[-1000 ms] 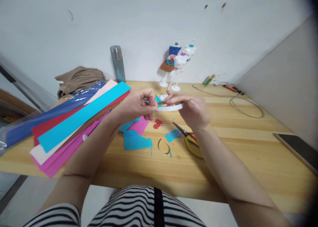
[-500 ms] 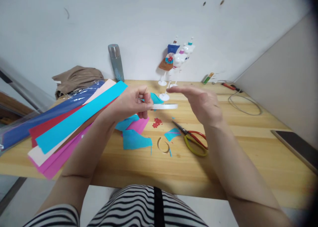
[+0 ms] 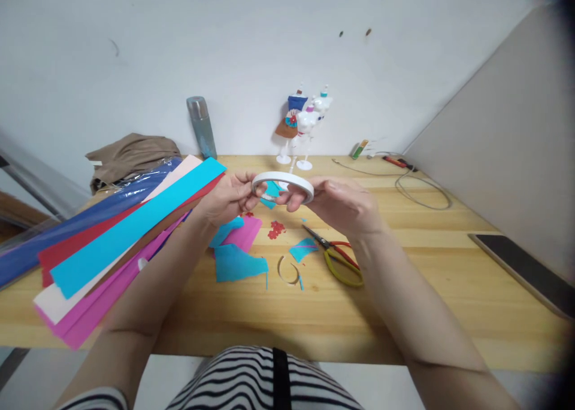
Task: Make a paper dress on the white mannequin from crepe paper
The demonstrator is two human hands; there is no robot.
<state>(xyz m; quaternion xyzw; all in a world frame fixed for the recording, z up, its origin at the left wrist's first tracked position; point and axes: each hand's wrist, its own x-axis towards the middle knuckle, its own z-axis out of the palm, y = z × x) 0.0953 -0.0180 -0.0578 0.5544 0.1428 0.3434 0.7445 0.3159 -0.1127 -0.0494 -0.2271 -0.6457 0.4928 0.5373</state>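
- Roll of tape: a thin white ring with a narrow band and a wide open centre. It is held level, tilted slightly toward the camera, in the air above the far middle of the table.
- Left hand: fingertips pinched on the left edge of the ring.
- Right hand: fingers curled round the right side of the ring, with the thumb on its near edge.
- A blue paper scrap shows through the open centre of the ring. Whether a hand holds it cannot be told.
- Table: light wood planks, set against a white wall.
- On the left, a fan of long paper strips in blue, red, cyan, white, brown and pink overhangs the near edge.
- Below the hands lie blue paper pieces, a pink piece, red bits and a curled strip.
- Scissors with red and yellow handles lie just right of the scraps, blades pointing toward the hands.
- At the back stand a metal bottle and small white figures on stands. A brown cloth is bunched at the far left corner.
- On the right, a grey cable loops near a grey partition, and a dark flat device lies at the table edge.
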